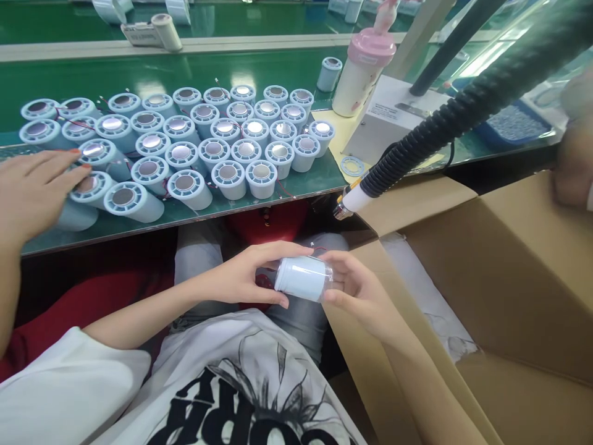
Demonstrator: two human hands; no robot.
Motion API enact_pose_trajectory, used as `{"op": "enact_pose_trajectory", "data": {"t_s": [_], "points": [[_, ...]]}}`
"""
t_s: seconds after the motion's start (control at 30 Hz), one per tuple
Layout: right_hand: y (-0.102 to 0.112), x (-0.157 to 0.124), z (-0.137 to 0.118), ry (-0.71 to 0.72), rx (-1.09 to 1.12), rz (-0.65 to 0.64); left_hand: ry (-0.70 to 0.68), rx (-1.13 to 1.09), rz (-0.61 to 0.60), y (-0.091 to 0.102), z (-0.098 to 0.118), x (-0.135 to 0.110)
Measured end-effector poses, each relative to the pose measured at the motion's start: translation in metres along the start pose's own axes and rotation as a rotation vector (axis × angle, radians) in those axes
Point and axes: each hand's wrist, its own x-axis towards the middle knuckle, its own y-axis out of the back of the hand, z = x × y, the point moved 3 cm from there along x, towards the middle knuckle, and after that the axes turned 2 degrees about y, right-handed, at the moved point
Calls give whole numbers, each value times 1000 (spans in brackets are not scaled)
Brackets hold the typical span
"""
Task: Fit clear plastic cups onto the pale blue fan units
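Note:
Above my lap, a light-blue cylinder (302,278) lies on its side between my two hands, with clear plastic around it that sticks out past its right end. My left hand (248,272) grips the left end, thumb and fingers on opposite sides. At the right end, my right hand (364,293) has its fingers curled around the clear plastic. A thin red wire with a small white plug shows just above the cylinder. Similar light-blue cylinders (228,179) stand in rows on the green bench, round metallic discs on their tops.
Another person's hand (34,191) rests on cylinders at the left. An open cardboard box (500,296) stands at my right. Above it slants a black ribbed hose (430,123) with a metal nozzle. A pink-lidded bottle (359,77) stands behind. A blurred arm shows at far right.

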Motion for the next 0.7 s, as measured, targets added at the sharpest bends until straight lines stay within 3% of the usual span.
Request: {"op": "enact_pose_trajectory", "data": {"t_s": [0.17,0.3,0.5,0.6,0.7], "points": [[0,2,0,-60,86,30,39,-58,-9,-1,5,0],[4,8,13,-40,191,63,123,-239,12,0,-4,9],[24,33,55,99,482,310,205,-551,161,3,-44,68],[34,46,65,165,516,364,205,-566,140,4,-52,97],[39,55,66,192,523,373,197,-561,111,8,-53,109]]}}
